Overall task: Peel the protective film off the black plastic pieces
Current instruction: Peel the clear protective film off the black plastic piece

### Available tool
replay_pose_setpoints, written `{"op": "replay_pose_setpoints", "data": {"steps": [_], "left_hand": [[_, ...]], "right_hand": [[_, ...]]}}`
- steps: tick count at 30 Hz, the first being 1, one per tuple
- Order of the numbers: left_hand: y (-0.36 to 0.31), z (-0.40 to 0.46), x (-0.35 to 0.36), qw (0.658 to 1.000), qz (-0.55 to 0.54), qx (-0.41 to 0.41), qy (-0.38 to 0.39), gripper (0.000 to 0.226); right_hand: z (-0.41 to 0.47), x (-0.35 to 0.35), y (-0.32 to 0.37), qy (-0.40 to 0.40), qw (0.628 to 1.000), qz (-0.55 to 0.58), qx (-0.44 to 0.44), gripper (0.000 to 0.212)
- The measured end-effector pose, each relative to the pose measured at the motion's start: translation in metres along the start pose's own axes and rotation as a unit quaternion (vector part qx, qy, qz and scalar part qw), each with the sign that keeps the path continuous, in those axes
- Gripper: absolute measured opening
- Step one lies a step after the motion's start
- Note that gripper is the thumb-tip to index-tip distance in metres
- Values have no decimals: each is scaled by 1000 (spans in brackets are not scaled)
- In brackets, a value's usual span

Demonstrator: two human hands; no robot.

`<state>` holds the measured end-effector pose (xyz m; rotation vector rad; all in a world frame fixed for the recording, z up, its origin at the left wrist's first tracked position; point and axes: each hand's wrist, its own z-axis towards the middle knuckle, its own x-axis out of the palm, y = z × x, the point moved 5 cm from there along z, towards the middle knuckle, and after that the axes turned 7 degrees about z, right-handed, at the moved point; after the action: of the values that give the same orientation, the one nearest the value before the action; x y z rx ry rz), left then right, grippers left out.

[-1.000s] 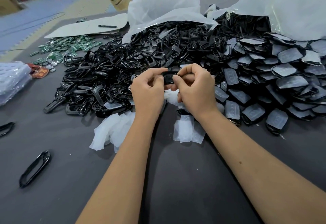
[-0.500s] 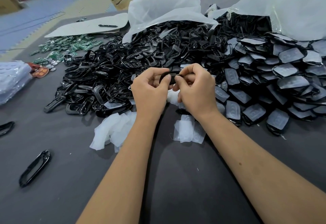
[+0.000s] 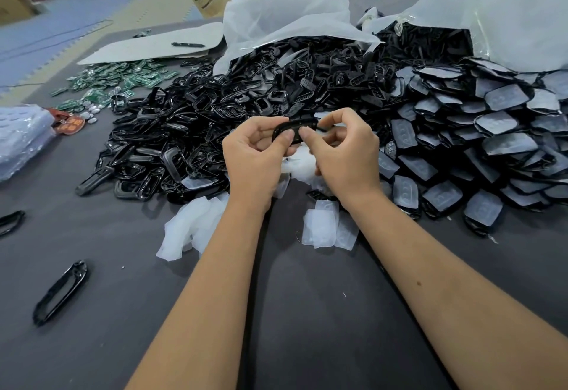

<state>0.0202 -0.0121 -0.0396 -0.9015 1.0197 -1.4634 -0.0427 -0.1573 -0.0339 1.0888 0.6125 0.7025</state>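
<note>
Black glossy plastic ring-shaped piece (image 3: 295, 128), held up between both hands, just in front of the big heap of black plastic frames (image 3: 215, 119) and above the dark grey table (image 3: 307, 313). Long axis lying left to right, nearly level, one end toward each hand. Left hand (image 3: 255, 156) pinching the left end, thumb pressed on the near edge, other fingers curled behind. Right hand (image 3: 344, 153) pinching the near edge close to the middle, thumb tip just beside the left thumb, almost touching. Equally near for both hands, since held by both. Whether a film edge is already lifted: cannot tell, too small and hidden by the thumbs. Probably the peeling step in hand, with the left hand as holder and the right hand as puller; pull likely to go along the long axis, to the right. Crumpled clear peeled films (image 3: 193, 230) lying on the table below the wrists. Stack of film-covered flat black covers (image 3: 479, 150) to the right, well apart from the hands, not yet done.
</note>
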Motion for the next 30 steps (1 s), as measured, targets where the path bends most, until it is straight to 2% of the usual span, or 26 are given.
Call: {"op": "replay_pose_setpoints", "data": {"steps": [3, 12, 21, 25, 30], "left_hand": [[-1, 0, 0, 1000, -7, 4, 13, 22], [-2, 2, -1, 999, -22, -17, 36, 17], [-1, 2, -2, 994, -80, -56, 58, 20], [-1, 2, -1, 995, -68, -42, 56, 17], [-2, 1, 1, 999, -19, -5, 36, 19]], "right_hand": [[2, 3, -4, 47, 998, 46, 19, 16], [3, 4, -9, 92, 982, 148, 70, 20], [3, 7, -8, 155, 964, 198, 83, 15], [2, 5, -10, 127, 978, 150, 75, 18], [0, 1, -1, 56, 998, -7, -13, 20]]}}
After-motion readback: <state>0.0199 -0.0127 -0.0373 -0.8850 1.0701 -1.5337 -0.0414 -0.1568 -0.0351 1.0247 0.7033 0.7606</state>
